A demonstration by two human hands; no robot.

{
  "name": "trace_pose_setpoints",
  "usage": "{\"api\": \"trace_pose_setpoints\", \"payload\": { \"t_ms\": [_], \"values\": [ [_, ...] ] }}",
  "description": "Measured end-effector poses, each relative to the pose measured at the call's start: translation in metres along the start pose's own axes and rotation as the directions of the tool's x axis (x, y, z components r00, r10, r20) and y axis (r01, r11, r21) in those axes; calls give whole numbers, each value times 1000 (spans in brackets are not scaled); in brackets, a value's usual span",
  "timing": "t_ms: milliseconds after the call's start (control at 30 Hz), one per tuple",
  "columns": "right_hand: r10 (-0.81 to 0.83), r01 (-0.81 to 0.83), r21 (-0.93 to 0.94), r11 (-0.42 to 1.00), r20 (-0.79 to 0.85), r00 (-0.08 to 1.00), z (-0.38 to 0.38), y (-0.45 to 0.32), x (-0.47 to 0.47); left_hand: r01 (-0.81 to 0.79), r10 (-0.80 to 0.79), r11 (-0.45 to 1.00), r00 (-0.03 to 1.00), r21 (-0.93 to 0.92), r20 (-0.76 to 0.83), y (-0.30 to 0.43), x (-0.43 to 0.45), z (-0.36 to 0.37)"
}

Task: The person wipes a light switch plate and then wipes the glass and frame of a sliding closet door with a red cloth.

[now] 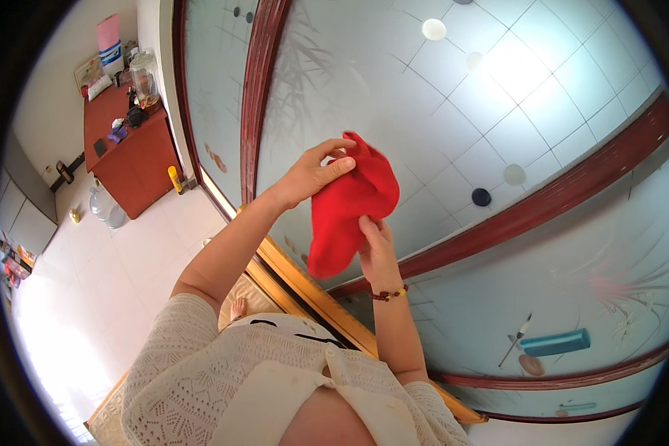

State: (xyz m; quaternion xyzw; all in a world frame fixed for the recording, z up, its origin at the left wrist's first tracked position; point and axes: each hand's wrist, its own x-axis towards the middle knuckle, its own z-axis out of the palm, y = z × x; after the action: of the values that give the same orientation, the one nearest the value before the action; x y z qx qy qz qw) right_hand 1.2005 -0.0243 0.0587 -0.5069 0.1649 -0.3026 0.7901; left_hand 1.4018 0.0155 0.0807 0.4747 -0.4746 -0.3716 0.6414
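A red piece of cloth (340, 223), its exact kind not plain, is held up in front of a frosted glass panel. My left hand (326, 167) pinches its upper edge between thumb and fingers. Lower down on the right side, my right hand (376, 245) grips the cloth, with the thumb in front and the other fingers partly hidden. The fabric hangs folded between both hands, its rounded end pointing down. A beaded bracelet (389, 294) circles my right wrist.
Dark red wooden frames (507, 228) divide the decorated glass panels. A light wooden rail (290, 273) runs below the hands. At the left, a reddish-brown desk (134, 161) holds a glass jar (144, 75) and small items; a large clear bottle (107, 206) stands on the tiled floor.
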Motion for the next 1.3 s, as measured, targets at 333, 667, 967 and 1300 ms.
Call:
{"api": "trace_pose_setpoints", "payload": {
  "t_ms": [333,667,967,1300],
  "values": [
    [164,-157,297,942,1,986,13,3,17,-364,240,837,915,408,323,7,-32,-25],
    [184,-172,323,931,-7,983,31,-5,9,-163,-70,957,676,242,734,39,-4,-48],
    [55,-74,237,969,86,995,19,3,5,-161,-122,958,514,236,849,46,16,-59],
    [9,-15,110,994,62,998,39,7,12,-324,-48,900,588,290,807,54,12,-62]
  ]
}}
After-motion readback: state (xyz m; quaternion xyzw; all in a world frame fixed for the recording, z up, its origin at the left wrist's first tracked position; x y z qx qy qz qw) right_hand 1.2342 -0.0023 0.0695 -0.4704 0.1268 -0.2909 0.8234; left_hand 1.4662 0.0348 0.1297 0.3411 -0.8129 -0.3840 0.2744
